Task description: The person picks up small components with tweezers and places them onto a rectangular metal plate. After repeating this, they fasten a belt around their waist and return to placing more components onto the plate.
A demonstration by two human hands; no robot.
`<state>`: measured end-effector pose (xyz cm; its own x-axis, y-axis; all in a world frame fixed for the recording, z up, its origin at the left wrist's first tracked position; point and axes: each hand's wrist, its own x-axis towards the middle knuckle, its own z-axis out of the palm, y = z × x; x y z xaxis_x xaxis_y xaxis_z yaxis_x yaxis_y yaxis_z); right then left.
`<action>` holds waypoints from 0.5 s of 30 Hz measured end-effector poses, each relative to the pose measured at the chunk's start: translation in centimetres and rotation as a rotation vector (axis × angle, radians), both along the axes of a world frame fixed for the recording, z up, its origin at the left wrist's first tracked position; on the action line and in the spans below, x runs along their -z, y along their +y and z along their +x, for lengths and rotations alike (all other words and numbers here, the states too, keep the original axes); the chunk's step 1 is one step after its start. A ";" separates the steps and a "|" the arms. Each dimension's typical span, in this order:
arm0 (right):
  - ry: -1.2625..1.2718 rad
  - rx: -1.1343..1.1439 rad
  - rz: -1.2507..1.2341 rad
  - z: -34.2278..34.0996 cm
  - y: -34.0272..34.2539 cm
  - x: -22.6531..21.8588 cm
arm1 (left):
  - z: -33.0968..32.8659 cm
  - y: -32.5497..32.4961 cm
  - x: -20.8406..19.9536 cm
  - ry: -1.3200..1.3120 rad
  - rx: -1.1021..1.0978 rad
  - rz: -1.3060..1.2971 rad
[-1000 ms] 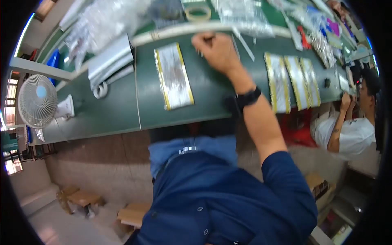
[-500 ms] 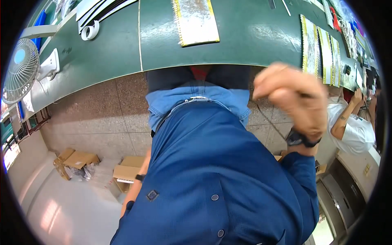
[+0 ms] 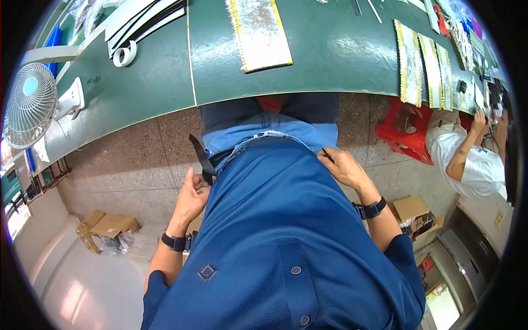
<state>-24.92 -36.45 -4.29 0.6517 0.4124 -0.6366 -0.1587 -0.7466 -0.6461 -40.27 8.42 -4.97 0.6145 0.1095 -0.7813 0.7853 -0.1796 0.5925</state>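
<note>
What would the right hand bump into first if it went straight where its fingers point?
The right hand would probably bump into the blue jeans first, beside the edge of the dark blue shirt. They look very close; I can't tell whether they touch.

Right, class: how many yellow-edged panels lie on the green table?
4: a lone panel ahead; a left panel, middle panel and right panel grouped further right. More could be hidden underneath.

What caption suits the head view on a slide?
Left hand at a black strap, right hand by the blue shirt, green table ahead.
</note>
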 end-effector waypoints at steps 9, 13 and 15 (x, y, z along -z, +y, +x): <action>-0.181 -0.195 0.113 2.1 0.2 -0.1 | 5.8 -2.5 -2.3 -0.532 0.387 0.340; -0.266 -0.261 0.157 3.2 1.0 1.1 | 9.1 -3.7 -4.3 -0.164 0.585 0.239; -0.265 -0.294 0.144 3.3 1.1 1.0 | 8.8 -3.6 -4.0 -0.221 0.629 0.247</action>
<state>-21.62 -35.33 -5.32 0.6265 0.6777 -0.3849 0.2334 -0.6344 -0.7369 -31.49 4.86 -1.00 0.7607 -0.1604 -0.6290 0.3542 -0.7094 0.6093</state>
